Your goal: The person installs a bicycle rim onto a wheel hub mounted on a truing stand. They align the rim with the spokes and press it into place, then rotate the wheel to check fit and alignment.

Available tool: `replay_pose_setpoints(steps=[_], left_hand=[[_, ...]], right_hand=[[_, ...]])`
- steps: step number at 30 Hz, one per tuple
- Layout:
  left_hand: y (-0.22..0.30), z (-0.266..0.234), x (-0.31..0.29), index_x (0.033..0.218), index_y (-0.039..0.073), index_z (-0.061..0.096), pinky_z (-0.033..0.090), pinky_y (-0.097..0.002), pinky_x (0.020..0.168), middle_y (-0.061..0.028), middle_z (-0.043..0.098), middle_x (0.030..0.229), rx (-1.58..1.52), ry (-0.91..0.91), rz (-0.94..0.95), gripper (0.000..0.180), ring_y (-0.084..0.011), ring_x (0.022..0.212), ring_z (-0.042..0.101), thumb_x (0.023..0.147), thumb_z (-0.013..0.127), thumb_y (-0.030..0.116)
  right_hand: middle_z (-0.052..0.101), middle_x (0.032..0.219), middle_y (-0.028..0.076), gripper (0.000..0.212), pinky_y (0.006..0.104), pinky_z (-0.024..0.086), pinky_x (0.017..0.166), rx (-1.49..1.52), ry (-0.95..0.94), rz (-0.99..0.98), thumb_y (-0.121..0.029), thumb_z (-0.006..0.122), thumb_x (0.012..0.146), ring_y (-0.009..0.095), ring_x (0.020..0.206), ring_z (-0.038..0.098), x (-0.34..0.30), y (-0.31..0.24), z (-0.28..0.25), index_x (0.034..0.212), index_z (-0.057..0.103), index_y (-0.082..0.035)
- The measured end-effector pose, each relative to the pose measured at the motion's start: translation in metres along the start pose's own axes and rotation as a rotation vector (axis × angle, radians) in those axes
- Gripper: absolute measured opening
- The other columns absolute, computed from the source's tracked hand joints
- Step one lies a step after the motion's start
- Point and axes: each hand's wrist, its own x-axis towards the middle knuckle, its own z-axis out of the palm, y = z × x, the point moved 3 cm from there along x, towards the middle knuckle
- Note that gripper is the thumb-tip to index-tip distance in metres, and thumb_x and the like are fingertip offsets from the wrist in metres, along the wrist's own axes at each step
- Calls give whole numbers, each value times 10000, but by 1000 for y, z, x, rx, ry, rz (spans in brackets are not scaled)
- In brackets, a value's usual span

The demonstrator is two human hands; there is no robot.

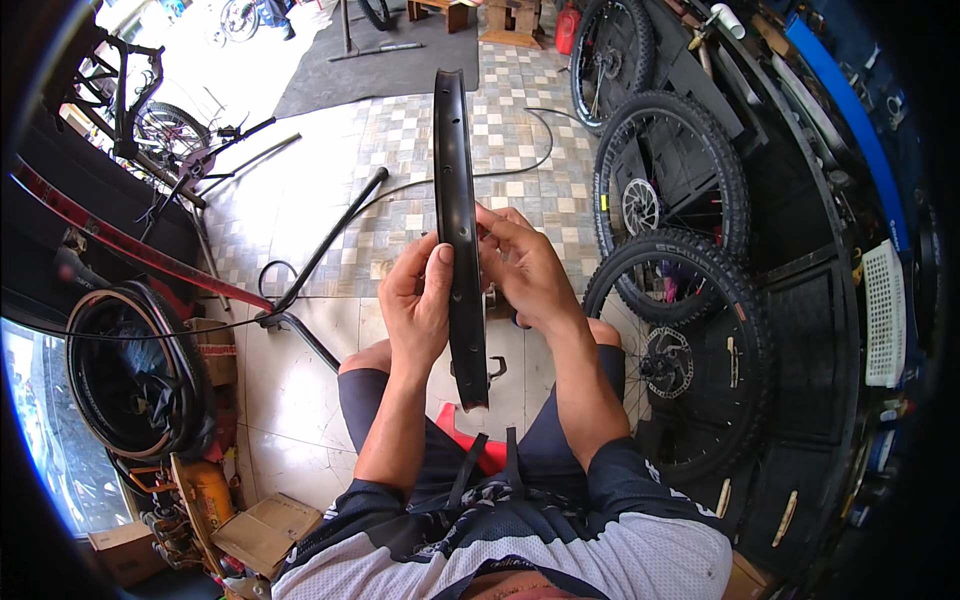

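Note:
A black bicycle rim [456, 175] stands edge-on in front of me, above my knees, with a row of small holes along the face turned to me. My left hand [413, 315] grips its left side, the thumb pressed on that face and the fingers curled round the edge. Close against the right side is my right hand [535, 275], its fingers bent and drawn together. The rim partly covers those fingertips, so what they pinch, if anything, is hidden. A small dark metal part [496, 368] shows beside the lower end of the rim.
Several bicycle wheels with knobbly tyres [672, 125] lean along the right, near a white plastic basket [884, 315]. A black-tubed stand [335, 240] with a red bar is at left, above stacked tyres [130, 370]. Cardboard [265, 532] lies lower left; a hose [520, 172] crosses the tiles.

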Motion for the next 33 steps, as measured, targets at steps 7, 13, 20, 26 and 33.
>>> replay_pose_setpoints(steps=[7,13,20,26,33], left_hand=[[4,-2,2,1170,-26,719,475,-206,663,-43,697,943,139,32,52,240,-56,796,593,1044,631,158],[1,-3,4,1181,-29,719,505,-237,767,-77,713,1048,144,37,71,258,-98,889,635,1050,618,169],[-35,-6,7,1371,-19,601,555,-268,856,-89,714,1149,-272,17,-92,392,-118,977,675,1100,518,251],[-55,-10,16,1273,12,652,522,-199,692,1,699,971,-242,-237,-120,286,-43,807,639,1092,536,201],[-63,-9,21,1168,33,705,449,-172,644,65,634,895,-225,-212,-169,225,-1,744,548,1078,563,182]], right_hand=[[609,1162,108,501,252,598,737,-322,71,-223,45,643,939,140,888,648,1,-8,8,1429,579,-36],[665,1177,140,422,277,594,741,-422,126,-335,48,628,943,178,907,696,-1,-12,11,1360,620,-17],[685,1043,144,282,290,574,716,-297,56,-276,17,686,917,202,824,704,5,-13,-1,1199,685,21],[682,885,117,174,310,552,671,-454,199,-390,-13,724,902,215,780,696,12,-18,3,1070,734,32],[679,911,129,192,344,550,709,-593,96,-376,-91,694,945,272,807,697,14,-22,0,1106,740,2]])
